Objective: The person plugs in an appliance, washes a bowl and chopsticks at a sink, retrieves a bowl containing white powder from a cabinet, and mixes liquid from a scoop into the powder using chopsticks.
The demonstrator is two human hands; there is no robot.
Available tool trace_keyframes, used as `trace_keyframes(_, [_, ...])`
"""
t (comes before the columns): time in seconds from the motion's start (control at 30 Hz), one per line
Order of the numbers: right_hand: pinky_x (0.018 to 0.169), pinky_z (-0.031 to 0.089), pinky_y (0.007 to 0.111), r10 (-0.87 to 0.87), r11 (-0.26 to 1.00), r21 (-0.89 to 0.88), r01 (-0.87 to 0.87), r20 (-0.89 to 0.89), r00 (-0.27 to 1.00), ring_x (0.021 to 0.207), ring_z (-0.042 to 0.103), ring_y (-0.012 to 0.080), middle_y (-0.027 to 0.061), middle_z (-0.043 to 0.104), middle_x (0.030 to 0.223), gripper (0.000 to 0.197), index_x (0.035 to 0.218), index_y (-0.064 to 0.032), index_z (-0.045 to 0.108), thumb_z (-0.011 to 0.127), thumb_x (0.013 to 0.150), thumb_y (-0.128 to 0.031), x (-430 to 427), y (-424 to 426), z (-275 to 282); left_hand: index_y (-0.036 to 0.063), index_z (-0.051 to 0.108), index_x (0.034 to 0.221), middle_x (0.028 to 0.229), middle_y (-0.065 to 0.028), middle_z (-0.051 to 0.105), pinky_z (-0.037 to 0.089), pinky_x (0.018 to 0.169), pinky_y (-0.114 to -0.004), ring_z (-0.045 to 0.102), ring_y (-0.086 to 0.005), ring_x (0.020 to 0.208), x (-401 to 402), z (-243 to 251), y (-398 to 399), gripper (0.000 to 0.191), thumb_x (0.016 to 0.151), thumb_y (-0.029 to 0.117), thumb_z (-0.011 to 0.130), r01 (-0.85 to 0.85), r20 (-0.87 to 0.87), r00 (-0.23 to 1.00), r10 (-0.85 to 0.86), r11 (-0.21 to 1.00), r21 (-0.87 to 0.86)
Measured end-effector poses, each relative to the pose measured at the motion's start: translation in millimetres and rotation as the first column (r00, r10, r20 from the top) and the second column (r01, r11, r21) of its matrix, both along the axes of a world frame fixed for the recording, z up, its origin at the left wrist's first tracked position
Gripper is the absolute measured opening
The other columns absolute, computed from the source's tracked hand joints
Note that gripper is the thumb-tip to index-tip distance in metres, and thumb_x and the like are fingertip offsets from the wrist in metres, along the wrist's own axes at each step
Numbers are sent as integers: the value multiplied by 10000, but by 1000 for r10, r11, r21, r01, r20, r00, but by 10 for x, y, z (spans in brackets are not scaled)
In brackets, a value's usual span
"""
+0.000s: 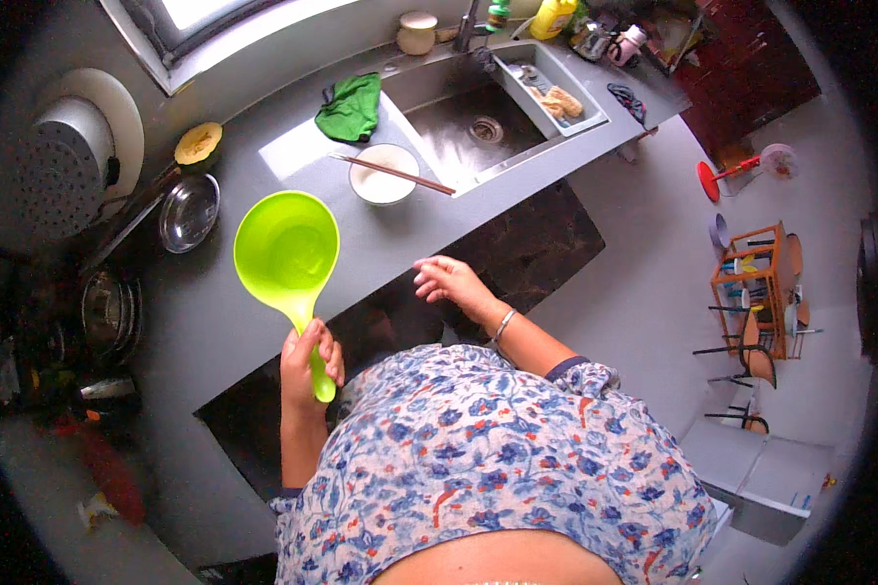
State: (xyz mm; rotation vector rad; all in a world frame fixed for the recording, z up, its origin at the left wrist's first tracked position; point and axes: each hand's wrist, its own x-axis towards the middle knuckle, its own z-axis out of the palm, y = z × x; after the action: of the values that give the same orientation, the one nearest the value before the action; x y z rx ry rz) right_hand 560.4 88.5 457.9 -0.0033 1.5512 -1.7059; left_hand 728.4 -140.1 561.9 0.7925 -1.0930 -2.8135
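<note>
My left hand [307, 362] grips the handle of a lime-green plastic ladle [287, 245]. The wide round cup of this water scoop faces up at me, and no contents show in it. In front of my waist, my right hand [450, 281] hangs in the air with fingers loosely curled and nothing in them. A bowl [383, 186] with white contents stands on the grey counter [263, 212] beyond the ladle. A pair of brown chopsticks [410, 176] rests across its rim.
Right of the bowl lies a steel sink [475, 128] with a grey drainer basket [593, 121] set in it. A green cloth [351, 110] is crumpled by the sink. At left are a glass lid [190, 212] and a yellow cut squash [199, 143]. A lidded jar [417, 35] stands behind the sink.
</note>
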Motion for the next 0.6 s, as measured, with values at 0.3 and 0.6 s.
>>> trace_keyframes(0.3, [709,512,286,-467,739,-319,594,393,792,883,608,189,58,589,993,387,1148,-86,492,687,855,-248,-236,-245,-62,66,474,955,616,-3,440,401,318,-248,438,-101,409,-70,112,-126,155,968,220,467,36,23,999,-36,999,-19])
trace_keyframes(0.6, [608,474,235,-518,623,-288,727,544,660,745,549,89,-37,564,858,315,971,-182,602,760,774,-370,-378,-390,-91,64,459,921,619,-5,442,411,323,-252,444,-101,416,-1,178,-134,162,969,218,466,-11,39,999,14,998,-58])
